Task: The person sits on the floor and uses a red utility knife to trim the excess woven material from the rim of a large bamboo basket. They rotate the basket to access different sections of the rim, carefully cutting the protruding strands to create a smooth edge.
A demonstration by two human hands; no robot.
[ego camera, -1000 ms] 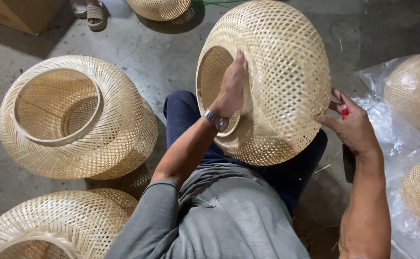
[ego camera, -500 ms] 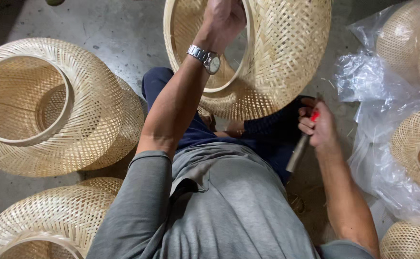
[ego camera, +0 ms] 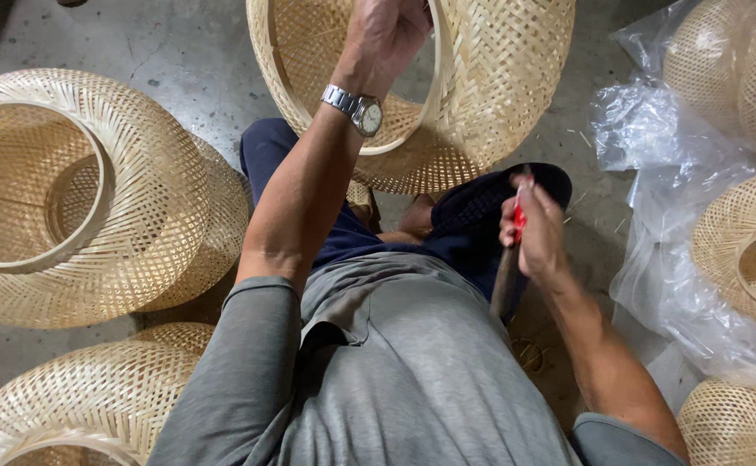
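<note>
Lifting woven basket (ego camera: 490,95) higher, left hand (ego camera: 387,34) grip closed on rim; right hand (ego camera: 533,229) clutching red-handled tool (ego camera: 519,220) lower

Left hand (ego camera: 391,30) grips the rim of the woven bamboo lampshade (ego camera: 490,78), lifted over the lap; right hand (ego camera: 533,229) clutches a red-handled tool (ego camera: 519,223) beside the knee.

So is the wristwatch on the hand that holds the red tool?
No, the wristwatch sits on the left hand, which grips the rim of the woven basket, while the right hand holds the red tool.
</note>
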